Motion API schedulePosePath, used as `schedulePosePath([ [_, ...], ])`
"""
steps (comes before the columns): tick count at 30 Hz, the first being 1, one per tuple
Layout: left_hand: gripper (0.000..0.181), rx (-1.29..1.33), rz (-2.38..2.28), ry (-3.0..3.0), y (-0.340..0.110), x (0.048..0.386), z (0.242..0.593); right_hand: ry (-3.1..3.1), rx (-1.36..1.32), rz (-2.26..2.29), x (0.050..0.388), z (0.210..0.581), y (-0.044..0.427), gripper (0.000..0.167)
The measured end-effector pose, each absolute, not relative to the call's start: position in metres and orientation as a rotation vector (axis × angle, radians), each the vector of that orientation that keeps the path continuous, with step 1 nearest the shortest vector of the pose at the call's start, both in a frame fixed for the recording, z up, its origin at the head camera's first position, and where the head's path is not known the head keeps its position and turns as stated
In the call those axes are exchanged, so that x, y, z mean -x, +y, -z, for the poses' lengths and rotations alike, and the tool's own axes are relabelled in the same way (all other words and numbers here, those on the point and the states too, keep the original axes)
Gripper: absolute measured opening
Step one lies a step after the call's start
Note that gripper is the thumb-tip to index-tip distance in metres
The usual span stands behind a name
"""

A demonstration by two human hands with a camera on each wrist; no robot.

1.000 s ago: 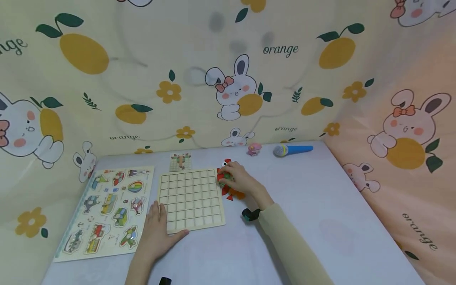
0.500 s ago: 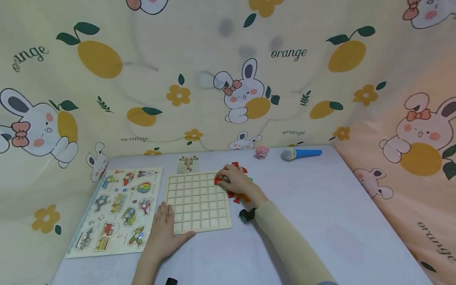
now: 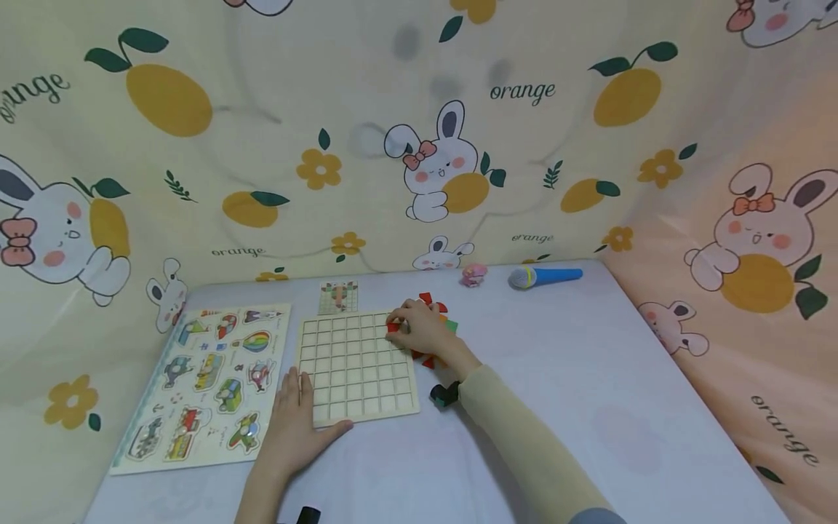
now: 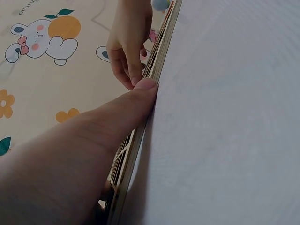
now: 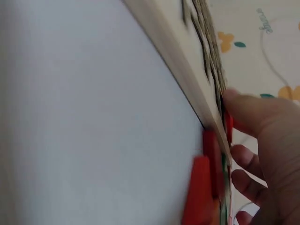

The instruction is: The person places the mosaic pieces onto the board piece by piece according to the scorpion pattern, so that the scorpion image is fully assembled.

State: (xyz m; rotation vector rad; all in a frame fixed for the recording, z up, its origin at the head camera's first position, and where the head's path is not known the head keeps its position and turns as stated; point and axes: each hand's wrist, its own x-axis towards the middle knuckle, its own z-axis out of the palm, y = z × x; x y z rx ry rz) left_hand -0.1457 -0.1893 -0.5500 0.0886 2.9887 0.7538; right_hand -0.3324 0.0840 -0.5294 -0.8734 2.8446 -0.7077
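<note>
One red tile (image 3: 392, 328) is pinched in the right hand (image 3: 422, 327) at the far right corner of the gridded wooden board (image 3: 356, 369) — apparently a placing step, needing it squared to a cell — while the left hand (image 3: 296, 423), fingers straight, touches the near left corner, on white cloth (image 3: 563, 356) before a rabbit-printed backdrop (image 3: 262, 160).

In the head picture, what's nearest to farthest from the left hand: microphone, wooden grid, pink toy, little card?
1. Wooden grid: touching the left hand.
2. Little card: behind the grid.
3. Pink toy: back, farther right.
4. Microphone: right of the toy.
</note>
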Motion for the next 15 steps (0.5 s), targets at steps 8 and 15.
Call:
schedulePosePath([
  [8, 0.133, -0.092, -0.773, 3.000, -0.1883, 0.1447, 0.5494, 2.844, 0.815, 0.763, 0.3290, 0.5266, 0.0791, 0.024],
  [15, 0.133, -0.086, -0.770, 3.005, -0.1895, 0.1445, 0.5511, 2.817, 0.792, 0.827, 0.3298, 0.5306, 0.0843, 0.024],
])
